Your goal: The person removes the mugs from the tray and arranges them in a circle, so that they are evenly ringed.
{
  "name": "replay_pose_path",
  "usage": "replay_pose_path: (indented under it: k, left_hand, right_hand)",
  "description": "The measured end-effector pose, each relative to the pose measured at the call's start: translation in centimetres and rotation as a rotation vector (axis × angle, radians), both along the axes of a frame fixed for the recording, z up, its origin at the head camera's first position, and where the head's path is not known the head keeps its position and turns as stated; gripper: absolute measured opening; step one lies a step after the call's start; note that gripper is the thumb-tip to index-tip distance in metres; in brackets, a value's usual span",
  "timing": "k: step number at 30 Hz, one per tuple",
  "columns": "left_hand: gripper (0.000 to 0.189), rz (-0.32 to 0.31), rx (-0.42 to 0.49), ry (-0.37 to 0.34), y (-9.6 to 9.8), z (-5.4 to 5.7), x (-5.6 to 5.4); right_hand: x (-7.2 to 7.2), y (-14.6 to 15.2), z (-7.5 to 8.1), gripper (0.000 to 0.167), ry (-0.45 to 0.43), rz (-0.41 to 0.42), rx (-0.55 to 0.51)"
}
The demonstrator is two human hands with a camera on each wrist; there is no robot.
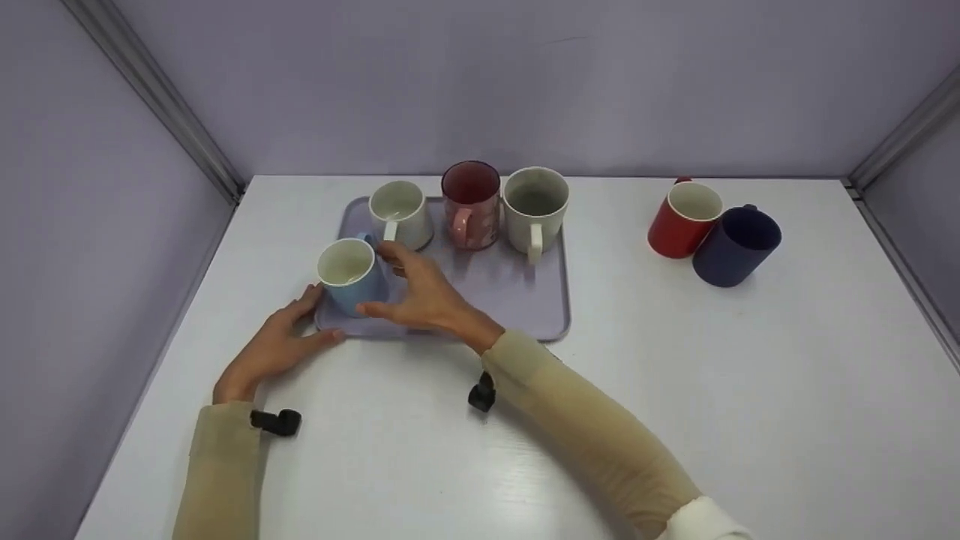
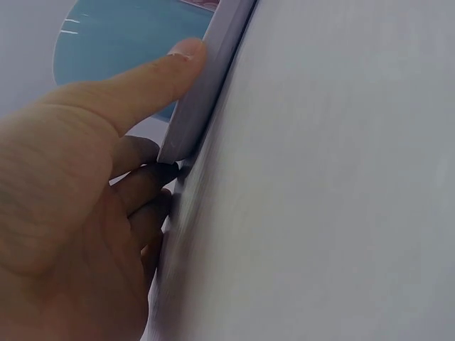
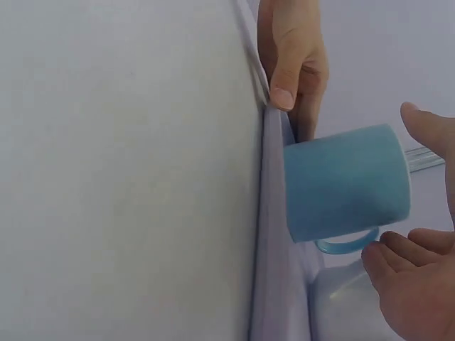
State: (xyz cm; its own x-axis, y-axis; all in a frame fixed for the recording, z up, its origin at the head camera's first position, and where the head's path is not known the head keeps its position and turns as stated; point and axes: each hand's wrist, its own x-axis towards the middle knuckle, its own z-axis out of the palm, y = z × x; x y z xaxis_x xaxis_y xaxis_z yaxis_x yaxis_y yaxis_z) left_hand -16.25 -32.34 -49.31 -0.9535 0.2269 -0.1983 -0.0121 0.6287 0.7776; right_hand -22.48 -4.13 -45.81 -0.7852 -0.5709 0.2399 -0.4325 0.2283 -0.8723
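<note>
A light blue mug (image 1: pixel 358 291) with a white inside stands at the front left of a pale purple tray (image 1: pixel 517 307). My left hand (image 1: pixel 274 341) grips that corner of the tray, its thumb (image 2: pixel 160 82) on the rim and its other fingers round the left side. Beside the mug is my right hand (image 1: pixel 431 296), with fingers spread and thumb apart from them. In the right wrist view its fingertips (image 3: pixel 377 263) are close to the mug's handle (image 3: pixel 346 245), while the thumb stays off the rim.
Along the tray's back are a white mug (image 1: pixel 412 223), a pink mug (image 1: pixel 482 225) and a larger cream mug (image 1: pixel 517 225). A red mug (image 1: pixel 675 231) and a dark blue mug (image 1: pixel 727 255) stand on the white table (image 1: pixel 750 405) to the right. Purple walls (image 1: pixel 525 90) enclose the back and sides.
</note>
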Motion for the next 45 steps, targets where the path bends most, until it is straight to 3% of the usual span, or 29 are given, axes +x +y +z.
replay_pose_path:
  k: [11,19,23,27,38,45]
  left_hand:
    - [0.101,0.005,0.006,-0.019,-0.1,-0.3,0.9]
    - [0.102,-0.005,-0.013,0.001,0.4,-0.7,0.4]
    - [0.102,0.0,-0.008,-0.008,0.5,-0.8,0.4]
    - [0.1,-0.009,0.015,-0.002,0.5,-0.9,0.5]
    - [0.098,-0.002,-0.03,-0.013,0.1,-0.1,0.0]
    - [0.098,-0.01,-0.005,-0.015,0.0,0.1,-0.1]
  right_hand:
    - [0.8,-3.8,-1.7,0.088,-0.049,-0.137,0.083]
    - [0.7,-3.6,-1.9,0.087,-0.034,-0.184,0.082]
    - [0.9,-3.3,-1.3,0.084,-0.036,-0.168,0.046]
    - [1.3,-2.7,0.6,0.082,-0.028,-0.106,-0.034]
    - [3.0,1.4,9.5,0.084,0.034,0.029,-0.217]
    - [3.8,5.6,12.1,0.084,0.141,0.037,-0.234]
